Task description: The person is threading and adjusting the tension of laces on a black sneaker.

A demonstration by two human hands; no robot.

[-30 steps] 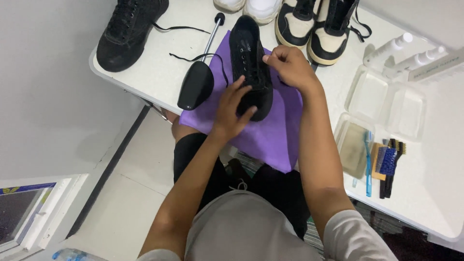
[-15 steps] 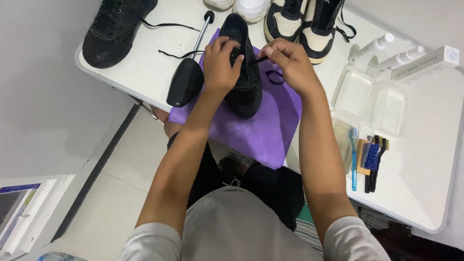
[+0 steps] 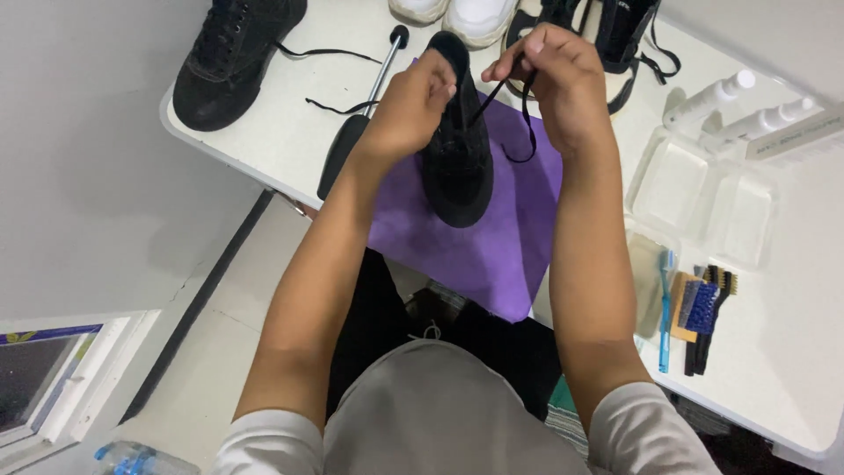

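A black shoe (image 3: 459, 167) lies toe toward me on a purple cloth (image 3: 492, 237) that hangs over the white table's edge. My left hand (image 3: 411, 105) grips the shoe near its collar. My right hand (image 3: 554, 75) pinches a black shoelace (image 3: 526, 119) pulled up from the shoe, with a loop of it hanging below the fingers.
A black shoe tree (image 3: 352, 145) with a metal rod lies left of the cloth. Another black shoe (image 3: 230, 57) sits far left, with white sneakers (image 3: 457, 13) and black-and-cream sneakers (image 3: 615, 35) at the back. Clear plastic trays (image 3: 703, 198), spray bottles (image 3: 716, 97) and brushes (image 3: 699, 317) lie at right.
My left hand moved from the shoe's middle up to its collar. My right hand lifted, drawing the lace up and out from the shoe.
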